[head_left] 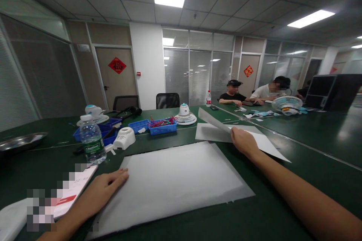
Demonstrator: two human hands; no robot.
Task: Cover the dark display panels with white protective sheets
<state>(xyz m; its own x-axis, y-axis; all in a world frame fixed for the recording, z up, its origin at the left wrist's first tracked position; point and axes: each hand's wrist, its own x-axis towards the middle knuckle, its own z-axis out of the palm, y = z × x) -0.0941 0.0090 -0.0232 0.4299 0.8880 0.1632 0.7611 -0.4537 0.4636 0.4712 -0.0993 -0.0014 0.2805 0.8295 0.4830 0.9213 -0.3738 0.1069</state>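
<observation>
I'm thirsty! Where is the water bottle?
In the head view, the water bottle stands upright on the green table, on the left side, just beyond the left hand and beside a white fan part.

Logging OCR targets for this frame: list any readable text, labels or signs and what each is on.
"福" on the red diamond sign on the left door.
Second red diamond sign on the far door: too blurred to read.
Green label on the water bottle: white lettering, too small to read.
Red label on the card beside the left hand: pixelated, unreadable.
Paper sheet in the right hand: blank.
</observation>
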